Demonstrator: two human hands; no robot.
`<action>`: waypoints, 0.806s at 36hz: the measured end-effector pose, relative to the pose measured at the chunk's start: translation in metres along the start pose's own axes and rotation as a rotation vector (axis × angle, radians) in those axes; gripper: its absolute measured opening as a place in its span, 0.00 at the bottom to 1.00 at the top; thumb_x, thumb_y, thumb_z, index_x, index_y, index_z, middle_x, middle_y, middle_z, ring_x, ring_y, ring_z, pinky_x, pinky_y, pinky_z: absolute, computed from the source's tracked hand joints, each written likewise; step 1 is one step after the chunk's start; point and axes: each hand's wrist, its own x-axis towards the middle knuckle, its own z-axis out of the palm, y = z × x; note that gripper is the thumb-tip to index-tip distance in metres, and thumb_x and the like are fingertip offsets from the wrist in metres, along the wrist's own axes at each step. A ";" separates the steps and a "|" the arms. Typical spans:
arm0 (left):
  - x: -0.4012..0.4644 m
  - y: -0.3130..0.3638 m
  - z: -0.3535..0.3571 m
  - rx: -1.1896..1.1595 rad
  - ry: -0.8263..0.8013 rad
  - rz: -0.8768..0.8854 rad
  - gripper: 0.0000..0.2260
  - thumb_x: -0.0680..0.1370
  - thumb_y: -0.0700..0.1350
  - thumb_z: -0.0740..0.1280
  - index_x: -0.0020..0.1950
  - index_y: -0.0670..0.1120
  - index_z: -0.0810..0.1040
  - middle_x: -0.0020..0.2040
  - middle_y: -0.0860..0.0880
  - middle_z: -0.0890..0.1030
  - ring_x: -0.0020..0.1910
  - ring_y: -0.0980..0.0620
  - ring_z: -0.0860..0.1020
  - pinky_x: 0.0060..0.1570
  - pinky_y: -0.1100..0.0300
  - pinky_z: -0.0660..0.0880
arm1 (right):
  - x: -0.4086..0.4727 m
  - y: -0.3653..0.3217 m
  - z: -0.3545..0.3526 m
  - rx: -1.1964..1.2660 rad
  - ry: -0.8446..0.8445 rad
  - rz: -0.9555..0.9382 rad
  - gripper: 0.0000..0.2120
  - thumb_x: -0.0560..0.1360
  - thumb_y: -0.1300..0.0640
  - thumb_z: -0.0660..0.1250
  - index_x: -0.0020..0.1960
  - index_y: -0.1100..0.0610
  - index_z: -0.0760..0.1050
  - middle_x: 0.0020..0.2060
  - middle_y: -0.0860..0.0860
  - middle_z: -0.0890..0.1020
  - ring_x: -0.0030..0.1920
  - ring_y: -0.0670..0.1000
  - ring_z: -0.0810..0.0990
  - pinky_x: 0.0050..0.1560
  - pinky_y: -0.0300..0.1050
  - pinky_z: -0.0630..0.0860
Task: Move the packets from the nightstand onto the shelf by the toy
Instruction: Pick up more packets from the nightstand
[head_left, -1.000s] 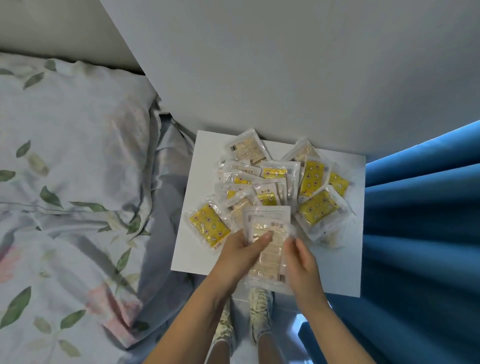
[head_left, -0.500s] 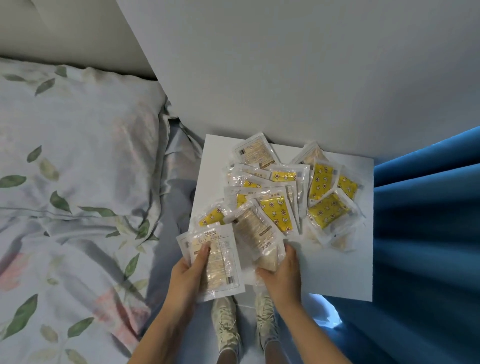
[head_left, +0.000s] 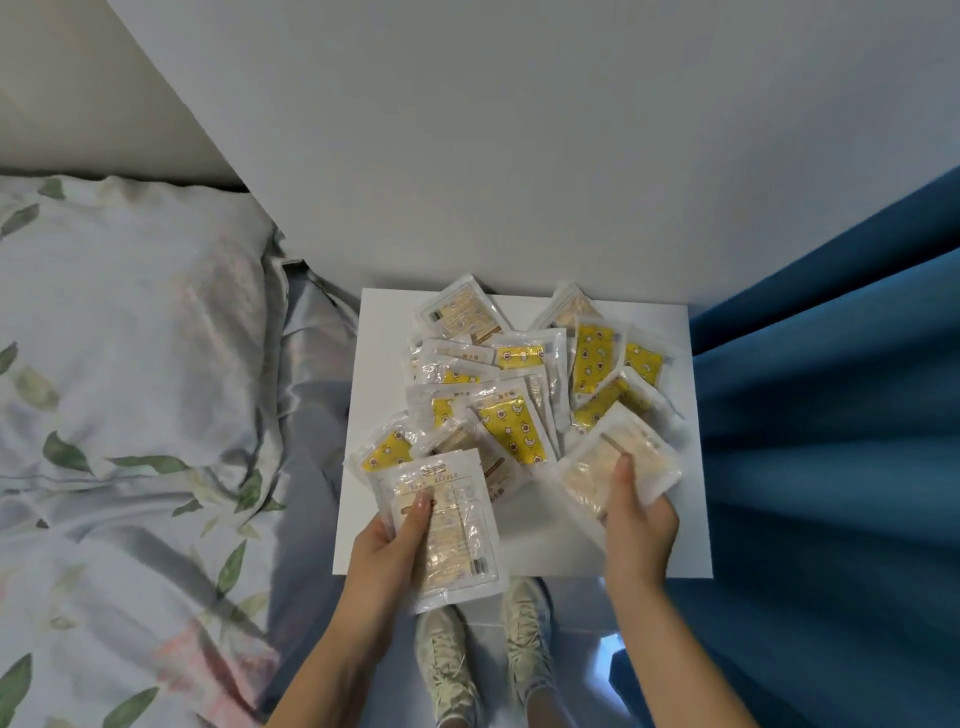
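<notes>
- Both hands are occupied: a pale packet (head_left: 451, 525) is gripped by the left hand (head_left: 387, 553), thumb on top, and another packet (head_left: 618, 467) is pinched by the right hand (head_left: 640, 525).
- Each is held above the tabletop's (head_left: 545, 551) near edge, apparently to gather several for one trip.
- More packets, many yellow (head_left: 514, 428), are left heaped on the tabletop.
- Shelf and toy are not seen.

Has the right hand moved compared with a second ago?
Yes. The right hand, gripping a clear plastic packet, has shifted rightward over the white nightstand, toward the blue curtain.
</notes>
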 end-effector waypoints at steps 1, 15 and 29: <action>-0.001 0.000 0.003 -0.014 -0.001 -0.005 0.18 0.71 0.53 0.69 0.54 0.42 0.81 0.51 0.39 0.84 0.51 0.39 0.83 0.58 0.40 0.75 | 0.006 -0.006 0.002 0.029 0.003 0.005 0.18 0.76 0.49 0.67 0.61 0.58 0.77 0.53 0.54 0.82 0.53 0.54 0.81 0.50 0.49 0.80; -0.004 0.007 0.035 0.013 -0.023 0.135 0.19 0.71 0.53 0.66 0.56 0.44 0.79 0.50 0.46 0.85 0.49 0.50 0.84 0.49 0.54 0.80 | 0.071 -0.036 0.046 -0.723 -0.072 -0.055 0.26 0.75 0.42 0.65 0.65 0.59 0.73 0.71 0.62 0.63 0.71 0.63 0.59 0.69 0.56 0.61; -0.011 0.003 0.047 0.003 -0.019 0.162 0.17 0.73 0.52 0.65 0.57 0.45 0.80 0.50 0.46 0.86 0.48 0.50 0.84 0.43 0.60 0.81 | 0.066 -0.024 0.034 -0.396 -0.110 -0.246 0.14 0.72 0.56 0.72 0.55 0.61 0.78 0.56 0.58 0.79 0.55 0.58 0.79 0.48 0.43 0.74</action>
